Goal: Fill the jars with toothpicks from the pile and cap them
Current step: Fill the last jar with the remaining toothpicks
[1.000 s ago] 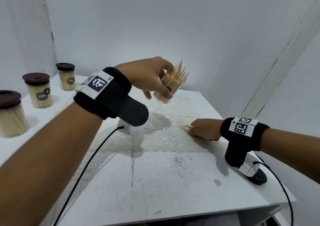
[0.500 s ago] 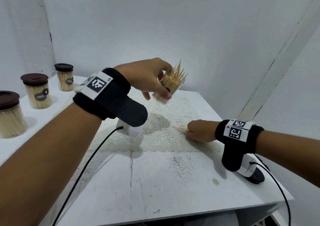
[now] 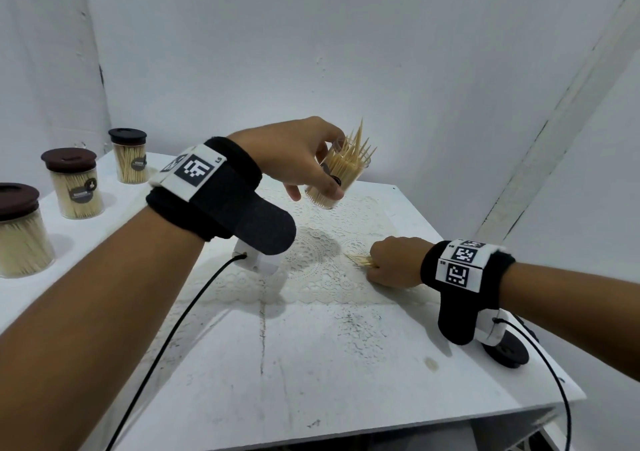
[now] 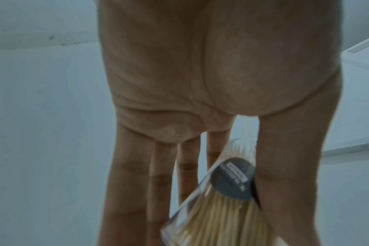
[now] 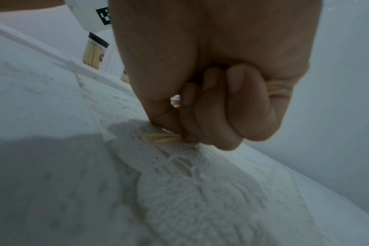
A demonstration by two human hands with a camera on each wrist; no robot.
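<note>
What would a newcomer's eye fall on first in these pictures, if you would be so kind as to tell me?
First, the open jar, bristling with toothpicks, which the left hand holds tilted in the air above the lace mat. Next, the right hand down on that mat, its fingers curled round a small bunch of toothpicks. Last, three capped jars full of toothpicks, standing in a row along the left of the table.

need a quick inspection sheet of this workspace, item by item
surface: white table, stained; lace mat on it
job's things: open jar of toothpicks, tilted, in the air; loose toothpicks on mat; three capped jars at left
clutter: nothing seen
grippers: left hand holds the open jar; right hand grips the loose toothpicks
cables: black cable from each wrist
surroundings: white walls
</note>
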